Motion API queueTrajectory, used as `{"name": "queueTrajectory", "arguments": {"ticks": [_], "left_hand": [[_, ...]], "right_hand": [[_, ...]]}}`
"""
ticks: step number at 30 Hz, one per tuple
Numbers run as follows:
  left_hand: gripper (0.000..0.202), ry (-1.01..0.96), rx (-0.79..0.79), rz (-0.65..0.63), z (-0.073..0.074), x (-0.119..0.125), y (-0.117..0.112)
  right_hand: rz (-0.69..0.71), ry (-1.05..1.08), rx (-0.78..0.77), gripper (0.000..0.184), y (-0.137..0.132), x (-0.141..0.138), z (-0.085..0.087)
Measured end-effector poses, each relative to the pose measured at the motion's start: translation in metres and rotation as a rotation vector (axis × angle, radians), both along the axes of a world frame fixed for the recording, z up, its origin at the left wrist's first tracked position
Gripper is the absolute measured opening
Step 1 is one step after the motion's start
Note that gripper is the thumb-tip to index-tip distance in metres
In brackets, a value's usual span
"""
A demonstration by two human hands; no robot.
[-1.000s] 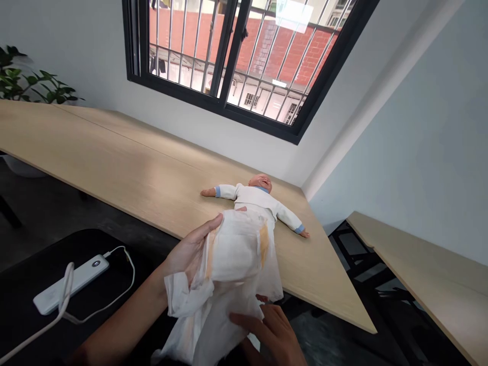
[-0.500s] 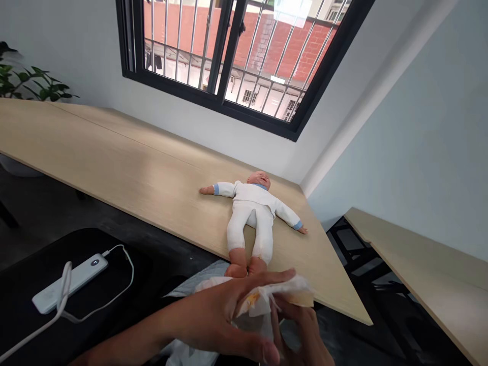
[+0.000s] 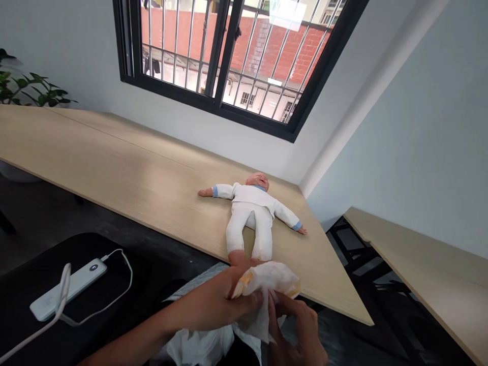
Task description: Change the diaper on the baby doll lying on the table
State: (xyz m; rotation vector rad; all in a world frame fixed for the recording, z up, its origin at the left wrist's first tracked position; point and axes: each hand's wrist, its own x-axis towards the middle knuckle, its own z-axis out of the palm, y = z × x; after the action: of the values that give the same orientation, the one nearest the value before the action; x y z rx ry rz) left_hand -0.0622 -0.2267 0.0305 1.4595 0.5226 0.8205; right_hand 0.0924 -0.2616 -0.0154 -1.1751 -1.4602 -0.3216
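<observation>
A baby doll (image 3: 251, 208) in a white outfit with blue cuffs lies on its back on a pale wooden table (image 3: 125, 152), arms spread. Its feet are at the table's near edge, partly hidden behind my left hand (image 3: 224, 297). That hand and my right hand (image 3: 295, 325) both grip a rolled white diaper (image 3: 267, 282) with yellow stains, just off the table edge. Loose white sheeting (image 3: 198, 348) hangs below my hands.
A white power bank (image 3: 68, 287) with a white cable lies on a black surface (image 3: 95, 249) at lower left. A second wooden table (image 3: 415, 259) stands at right. A barred window (image 3: 224, 56) and a green plant (image 3: 26, 86) are beyond the table.
The diaper, earlier held open over the doll's legs, is now off the doll and rolled into a tight bundle. The doll's white-clad legs are uncovered, and my hands are nearer the table's edge.
</observation>
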Motion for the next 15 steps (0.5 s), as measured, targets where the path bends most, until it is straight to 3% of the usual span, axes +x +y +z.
{"name": "queueTrajectory", "arguments": {"ticks": [2,8,10,15], "left_hand": [[0.056,0.039,0.069,-0.029,0.001,-0.001,-0.001],[0.115,0.234,0.219,0.028,-0.01,0.004,-0.002],[0.11,0.287,0.206,0.074,-0.013,0.008,-0.003],[0.051,0.154,0.134,0.212,-0.017,0.011,0.004]], "right_hand": [[-0.023,0.02,0.001,0.011,0.001,0.0,-0.001],[-0.09,0.035,-0.028,0.017,0.0,-0.001,0.002],[-0.086,0.037,-0.034,0.019,-0.001,-0.002,0.002],[-0.089,0.165,-0.068,0.017,0.002,-0.003,-0.002]]}}
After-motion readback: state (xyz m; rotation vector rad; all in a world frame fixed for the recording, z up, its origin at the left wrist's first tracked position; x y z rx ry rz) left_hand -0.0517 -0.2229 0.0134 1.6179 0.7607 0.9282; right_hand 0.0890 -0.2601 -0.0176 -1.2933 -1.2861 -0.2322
